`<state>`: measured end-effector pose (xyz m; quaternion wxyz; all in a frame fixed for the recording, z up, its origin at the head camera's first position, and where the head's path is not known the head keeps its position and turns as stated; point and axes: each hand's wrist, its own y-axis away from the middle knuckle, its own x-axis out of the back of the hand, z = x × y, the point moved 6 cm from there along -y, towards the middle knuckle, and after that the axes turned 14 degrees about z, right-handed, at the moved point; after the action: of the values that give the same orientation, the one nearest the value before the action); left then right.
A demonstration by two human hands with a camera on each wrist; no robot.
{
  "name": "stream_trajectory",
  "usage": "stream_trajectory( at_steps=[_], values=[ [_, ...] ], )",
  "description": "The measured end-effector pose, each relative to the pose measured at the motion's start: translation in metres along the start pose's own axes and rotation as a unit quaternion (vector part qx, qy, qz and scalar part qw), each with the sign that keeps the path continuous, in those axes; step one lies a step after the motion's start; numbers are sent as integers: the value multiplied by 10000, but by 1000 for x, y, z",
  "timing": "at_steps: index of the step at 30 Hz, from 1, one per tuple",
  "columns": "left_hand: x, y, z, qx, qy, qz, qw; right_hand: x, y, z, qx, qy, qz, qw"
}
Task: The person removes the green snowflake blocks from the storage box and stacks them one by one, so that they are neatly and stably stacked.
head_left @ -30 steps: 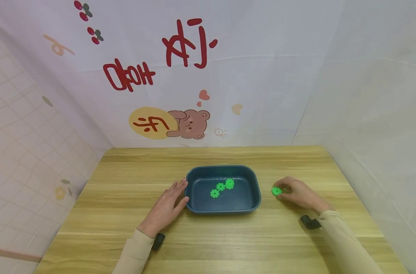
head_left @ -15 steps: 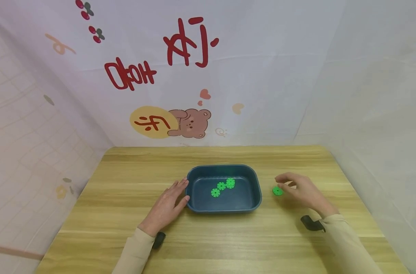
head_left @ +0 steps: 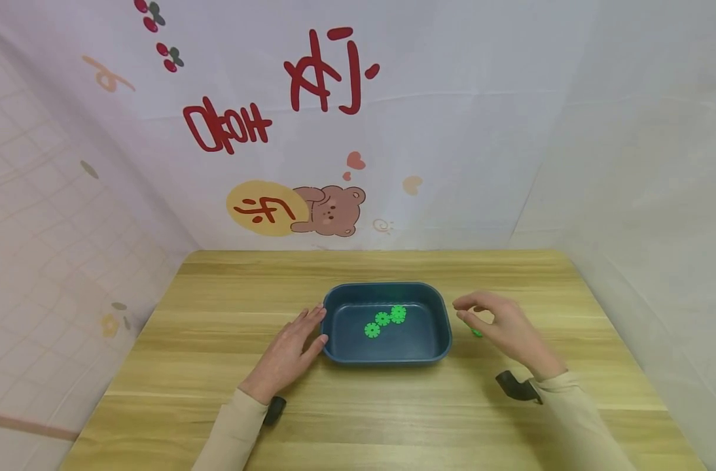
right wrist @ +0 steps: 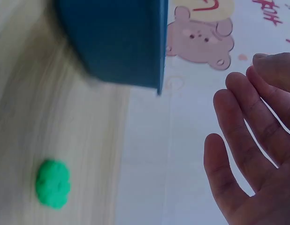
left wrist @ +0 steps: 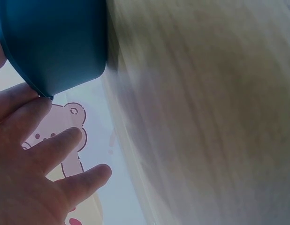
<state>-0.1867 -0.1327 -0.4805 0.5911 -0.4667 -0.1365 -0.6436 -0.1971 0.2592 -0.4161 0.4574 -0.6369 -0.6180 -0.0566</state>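
Note:
In the head view my left hand (head_left: 287, 356) rests against the left end of a dark blue tray (head_left: 387, 353), fingers spread. The left wrist view shows its fingertips right at the tray's rim (left wrist: 23, 77). Several green notched plastic discs (head_left: 372, 330) lie inside the tray, two of them overlapping. My right hand (head_left: 511, 330) hovers just right of the tray, fingers loosely bent. Nothing shows between its fingers in the right wrist view. Another green disc (right wrist: 53, 184), blurred there, lies on the table; the hand hides most of it in the head view.
The light wooden table (head_left: 393, 418) is enclosed by a white printed cloth (head_left: 452, 131) at the back and both sides. A black wrist mount (head_left: 518, 386) sticks out at the right wrist, another (head_left: 273, 412) at the left.
My right hand has let go of the green disc, lifted off it and moved left toward the tray. The disc has stayed on the table. My left hand keeps its place.

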Motion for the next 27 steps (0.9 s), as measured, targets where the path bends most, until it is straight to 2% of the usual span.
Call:
stream_trajectory(
  at_steps=[5, 11, 19, 27],
  values=[
    [0, 0, -1, 12, 31, 16, 10000, -9, -7, -18, 377, -8, 4, 9993],
    [0, 1, -1, 23, 44, 33, 10000, -18, -18, -38, 718, -85, -226, 9971],
    [0, 0, -1, 53, -18, 24, 10000, -35, -39, -63, 1006, -67, -897, 9909],
    [0, 1, -2, 38, 56, 37, 10000, -56, -57, -79, 1447, -31, -1537, 9775]
  ],
)
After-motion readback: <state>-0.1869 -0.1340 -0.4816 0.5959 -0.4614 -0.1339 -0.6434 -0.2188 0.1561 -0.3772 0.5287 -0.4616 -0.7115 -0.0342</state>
